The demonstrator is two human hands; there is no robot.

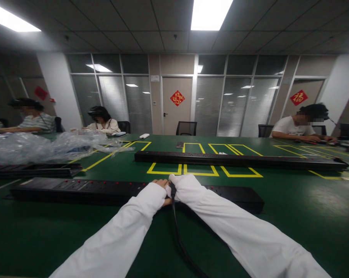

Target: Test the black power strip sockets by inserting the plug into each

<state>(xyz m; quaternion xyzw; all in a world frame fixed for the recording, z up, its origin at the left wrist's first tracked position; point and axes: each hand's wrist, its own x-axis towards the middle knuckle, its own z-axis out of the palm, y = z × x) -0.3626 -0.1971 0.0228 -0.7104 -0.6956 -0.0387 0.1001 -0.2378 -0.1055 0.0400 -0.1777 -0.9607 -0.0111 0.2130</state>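
Both hands meet at the middle of a long black power strip [76, 191] lying along the green tabletop's [293, 224] near edge. The left hand [161, 185] and the white-covered right hand [174, 180] flank a black cable [177, 231]. Whether either hand grips anything cannot be told.

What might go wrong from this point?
The sleeves hide much of the left hand and right hand at the plug, so it may meet the strip crooked. The cable runs back between the arms and might snag a sleeve. Pushing could slide the strip across the table.
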